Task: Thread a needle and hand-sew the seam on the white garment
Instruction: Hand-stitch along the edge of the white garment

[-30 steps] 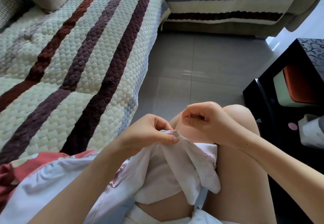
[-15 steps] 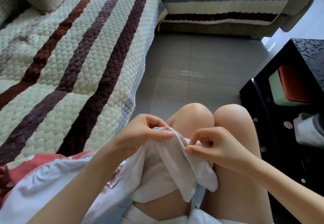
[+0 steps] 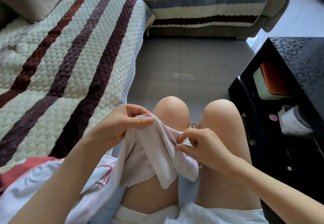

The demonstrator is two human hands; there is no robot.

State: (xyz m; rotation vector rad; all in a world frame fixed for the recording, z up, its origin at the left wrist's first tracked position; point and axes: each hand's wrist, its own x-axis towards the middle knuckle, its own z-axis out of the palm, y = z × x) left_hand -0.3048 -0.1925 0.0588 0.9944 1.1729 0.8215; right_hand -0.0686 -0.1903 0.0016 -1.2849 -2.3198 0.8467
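Fabric of the white garment lies draped across the person's bare thighs, bunched up between both hands just short of the knees; its loose end hangs in folds toward the lap. The left hand grips the upper part of the seam edge, thumb laid flat over the cloth and fingers curled behind it, holding that end raised just beside the left knee; the right hand pinches the same edge lower down, thumb and forefinger closed on the cloth, over the right thigh. A thin dark sliver, apparently the needle, shows under the curled right fingers, close against the fabric; whether those fingers also hold it cannot be told, and the thread is too fine to make out. The seam runs as a faint pinkish ridge from one hand to the other.

To the left spreads a quilted sofa cover with dark red and purple stripes; a pink and white cloth lies on it beside the left forearm. Grey floor tiles fill the middle; toes peek between the knees. On the right stands a black cabinet; an orange and pale green box and a paper roll sit in its open side.
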